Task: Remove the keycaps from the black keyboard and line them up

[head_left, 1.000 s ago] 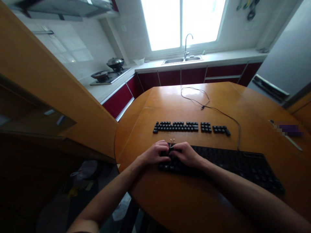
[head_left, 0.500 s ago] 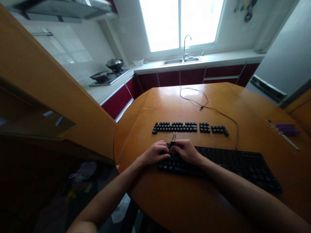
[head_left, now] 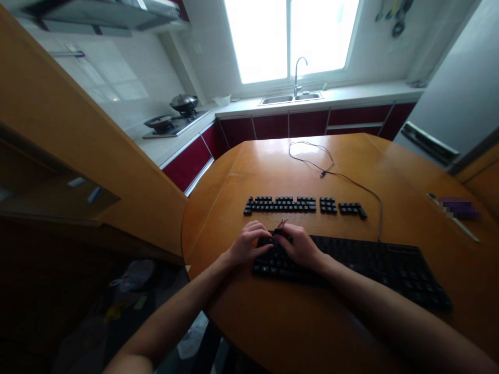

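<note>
A black keyboard (head_left: 351, 259) lies at the table's near side, with many key positions along its upper rows looking bare of caps. Over its left end, my right hand (head_left: 302, 246) is closed on a small keycap puller (head_left: 278, 230), whose black handle is partly hidden by the fingers. The puller's thin wire prongs point up and to the right. Beside it, my left hand (head_left: 249, 244) rests at the keyboard's left edge, fingers curved and thumb apart, fingertips close to the puller. Just beyond the hands, black keycaps (head_left: 286, 206) stand in rows and separate groups.
A cable (head_left: 360, 183) runs from the keyboard and loops at the back of the wooden table (head_left: 265, 166). At right lie a blurred purple item (head_left: 460, 208) and a thin pale stick (head_left: 463, 228). Beyond are a sink (head_left: 276, 98) and a stove (head_left: 175, 124).
The keycap puller has tilted, its prongs swinging rightward and lower, and less of its handle shows between my hands. The keyboard and the keycap rows have stayed put.
</note>
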Motion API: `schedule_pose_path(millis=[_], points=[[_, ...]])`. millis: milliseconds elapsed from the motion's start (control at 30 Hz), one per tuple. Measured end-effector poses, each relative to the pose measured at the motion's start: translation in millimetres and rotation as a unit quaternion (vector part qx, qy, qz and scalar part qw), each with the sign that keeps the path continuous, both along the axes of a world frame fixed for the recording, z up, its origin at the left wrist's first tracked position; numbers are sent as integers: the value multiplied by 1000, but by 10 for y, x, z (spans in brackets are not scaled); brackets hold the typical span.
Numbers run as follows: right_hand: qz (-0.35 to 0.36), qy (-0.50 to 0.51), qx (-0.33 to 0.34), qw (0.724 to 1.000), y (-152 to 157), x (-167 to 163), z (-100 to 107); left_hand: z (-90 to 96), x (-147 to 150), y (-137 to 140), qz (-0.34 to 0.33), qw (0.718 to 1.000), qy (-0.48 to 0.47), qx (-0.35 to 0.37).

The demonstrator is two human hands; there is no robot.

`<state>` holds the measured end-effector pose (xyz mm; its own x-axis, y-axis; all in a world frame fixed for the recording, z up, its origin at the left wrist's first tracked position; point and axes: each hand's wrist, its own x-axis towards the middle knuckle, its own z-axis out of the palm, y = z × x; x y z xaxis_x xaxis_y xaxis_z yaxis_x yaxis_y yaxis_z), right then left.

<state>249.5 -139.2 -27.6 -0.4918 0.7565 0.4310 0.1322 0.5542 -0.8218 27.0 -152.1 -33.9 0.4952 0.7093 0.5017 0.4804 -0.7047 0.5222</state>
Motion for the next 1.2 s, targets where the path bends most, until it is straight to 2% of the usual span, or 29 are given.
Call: schedule_pose_path(millis=[167,367,667,833,1000,1200], points=[[-10,-57,-8,998,-9,9,-22,-11,64,-29,36,999,-2,-13],[-14,-57,38,998,20,16,-80,-18,103,-24,61,995,-4,-75],[37,-29,91,995,1,20,-17,1,95,-24,58,997,-5,-55],[13,-64,115,991,-10,-4,-44,-6,97,-13,29,999,8,-31],[-30,-101,76,991,-11,-19,-55,-10,97,-6,5,1000,-4,-17],[-62,-108,21,992,-1,-16,-62,-70,84,-20,15,999,-21,20]])
